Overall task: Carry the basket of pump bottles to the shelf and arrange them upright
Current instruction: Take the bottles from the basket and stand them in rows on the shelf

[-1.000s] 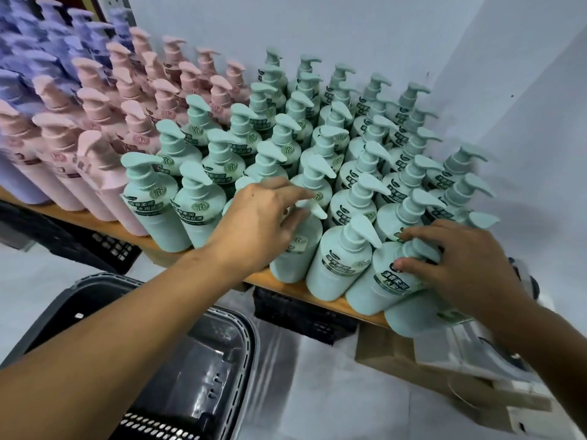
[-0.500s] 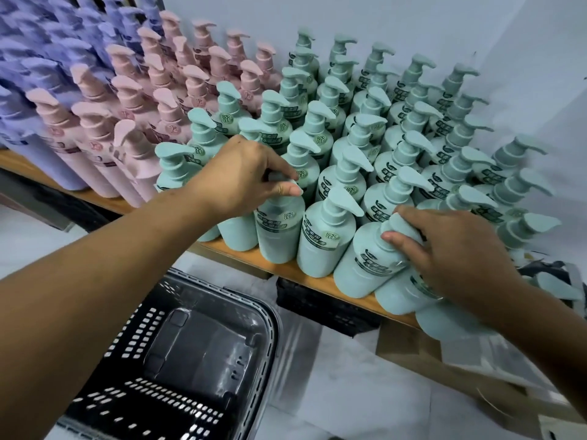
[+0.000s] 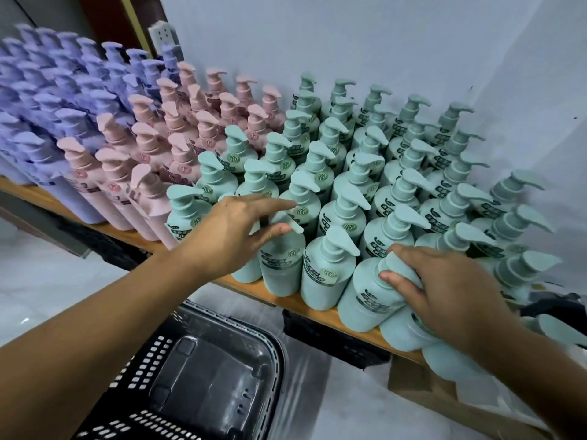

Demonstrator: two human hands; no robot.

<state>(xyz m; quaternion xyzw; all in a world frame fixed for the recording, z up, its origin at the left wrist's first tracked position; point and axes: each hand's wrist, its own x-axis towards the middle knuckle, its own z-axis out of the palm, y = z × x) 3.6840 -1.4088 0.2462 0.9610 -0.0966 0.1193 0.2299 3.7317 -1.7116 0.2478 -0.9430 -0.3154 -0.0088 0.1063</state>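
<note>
on the wooden shelf (image 3: 317, 308) across mid-frame the pump bottles (image 3: 346, 217) stand packed, the basket (image 3: 273, 360) empty at lower centre; left hand (image 3: 228, 236) splays loose over one pump, right hand (image 3: 444, 290) grips a front-row bottle (image 3: 365, 290), likely needing nudging upright into line.

A pale bluish-white wall (image 3: 365, 42) fills the upper right of the frame, evenly lit. At upper left, a dark brown panel (image 3: 104, 23) stands beside a white socket strip (image 3: 163, 34). The wooden shelf (image 3: 254, 290) runs diagonally across the frame, with black crates (image 3: 333, 341) beneath it. At left, the floor (image 3: 38, 281) is pale and glossy.
</note>
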